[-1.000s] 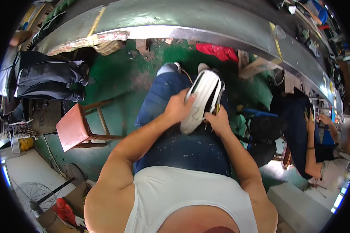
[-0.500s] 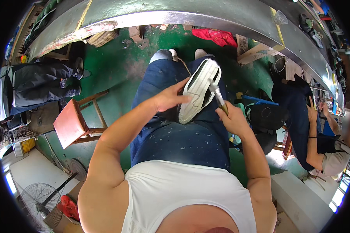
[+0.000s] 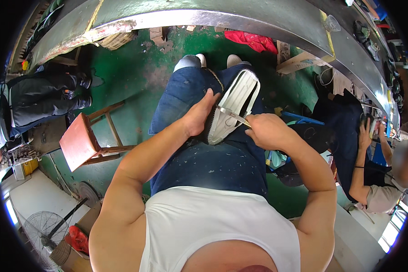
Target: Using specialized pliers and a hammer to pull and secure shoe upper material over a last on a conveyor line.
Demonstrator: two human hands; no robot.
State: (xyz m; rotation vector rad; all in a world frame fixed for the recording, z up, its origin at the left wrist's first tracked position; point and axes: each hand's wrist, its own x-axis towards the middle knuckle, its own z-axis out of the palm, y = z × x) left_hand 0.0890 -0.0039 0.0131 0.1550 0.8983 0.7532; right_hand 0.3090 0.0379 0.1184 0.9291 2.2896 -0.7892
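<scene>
I find the shoe (image 3: 235, 93) on the seated person's lap, lying aslant between the thighs of the dark blue trousers (image 3: 199, 167), white underside up. A dark gap shows along its right edge, and a thin curved line marks the pale surface toward the nearer end.

I record the left hand (image 3: 198, 117) at the shoe's left side, thumb raised along the edge. Its fingers are largely hidden by the shoe, so I cannot tell whether they pinch it or merely brace it.

I observe the right hand (image 3: 268, 130) with fingers curled firmly round the handle of a metal-headed tool (image 3: 230, 113). The metal part reaches leftward across the shoe's underside; I cannot determine whether it touches.

Surroundings, as I view them remotely: a long metal-edged bench (image 3: 167, 18) runs ahead, with a red cloth (image 3: 251, 41) on the green floor below it. A stool (image 3: 78, 143) with a reddish seat stands to the left, and a wire-caged fan (image 3: 43, 229) is at lower left. A co-worker (image 3: 359, 170) sits at right.
</scene>
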